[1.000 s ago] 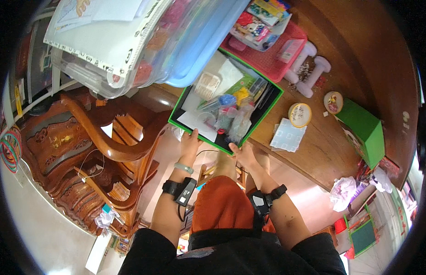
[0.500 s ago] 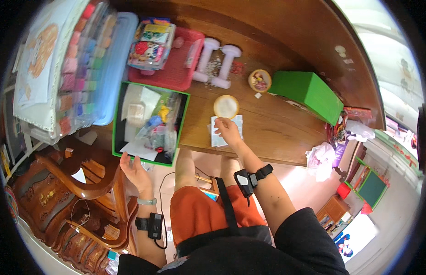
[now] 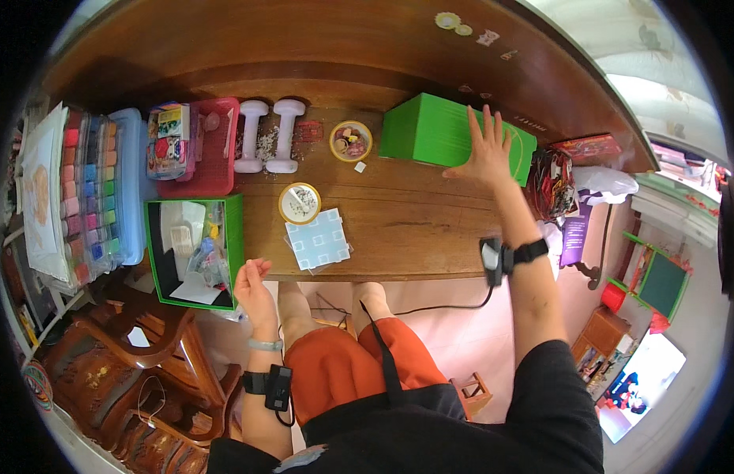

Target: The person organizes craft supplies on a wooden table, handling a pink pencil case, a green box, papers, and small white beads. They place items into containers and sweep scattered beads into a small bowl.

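My right hand is over the near right part of a green box at the back of the table, its fingers spread and nothing in them. Whether the fingertips touch the box I cannot tell. My left hand hovers by the table's front edge, beside an open green box of small craft items. Its fingers are loosely curled in, with nothing visible between them. Between the hands lies a light blue sheet with white square outlines. A round yellow-rimmed dish of small white pieces touches its far edge.
Another yellow-rimmed dish holds colourful pieces, with a small white square before it. Two lilac dumbbells stand beside a red tray. Stacked clear cases fill the left. Plastic bags crowd the right end.
My right hand has left the blue sheet and reached right to the green box, its fingers spreading. My left hand's fingers have curled in. The view has shifted right.
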The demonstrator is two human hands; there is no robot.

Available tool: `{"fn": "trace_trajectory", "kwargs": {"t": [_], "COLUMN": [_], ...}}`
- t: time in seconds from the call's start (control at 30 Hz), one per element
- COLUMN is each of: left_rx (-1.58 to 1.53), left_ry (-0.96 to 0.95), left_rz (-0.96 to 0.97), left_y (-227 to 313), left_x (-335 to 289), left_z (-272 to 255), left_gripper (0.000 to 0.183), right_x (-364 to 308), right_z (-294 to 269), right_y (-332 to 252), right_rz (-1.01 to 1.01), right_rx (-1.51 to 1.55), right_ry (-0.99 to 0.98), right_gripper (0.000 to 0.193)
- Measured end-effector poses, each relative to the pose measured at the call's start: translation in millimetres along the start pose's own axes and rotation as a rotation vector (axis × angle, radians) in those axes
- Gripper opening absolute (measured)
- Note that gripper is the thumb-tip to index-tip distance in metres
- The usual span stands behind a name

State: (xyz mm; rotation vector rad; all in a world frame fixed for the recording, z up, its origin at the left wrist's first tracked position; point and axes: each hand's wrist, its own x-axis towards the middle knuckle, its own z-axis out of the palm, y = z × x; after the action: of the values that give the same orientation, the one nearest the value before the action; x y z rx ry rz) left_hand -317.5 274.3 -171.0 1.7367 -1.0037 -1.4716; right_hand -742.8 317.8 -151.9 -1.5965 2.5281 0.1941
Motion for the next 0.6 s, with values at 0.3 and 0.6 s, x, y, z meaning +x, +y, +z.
{"fn": "trace_trajectory", "kwargs": {"t": [0.3, 0.6], "left_rx": [0.099, 0.189], "left_ry": [-0.065, -0.250], "left_rz": [0.015, 0.029], "left_y": [8.1, 12.9], "left_x": [-12.1, -12.8], "left_z": [26.1, 65.5], "left_gripper": [0.026, 0.025], "right_x": [-20.2, -176.4], "right_z": [-0.7, -48.6], "right_y": [15.8, 32.5], "right_rz": [-0.189, 0.104], "right_rx": [0.107, 0.379], "right_ry": [0.089, 0.044], "right_gripper": [0.100, 0.092]}}
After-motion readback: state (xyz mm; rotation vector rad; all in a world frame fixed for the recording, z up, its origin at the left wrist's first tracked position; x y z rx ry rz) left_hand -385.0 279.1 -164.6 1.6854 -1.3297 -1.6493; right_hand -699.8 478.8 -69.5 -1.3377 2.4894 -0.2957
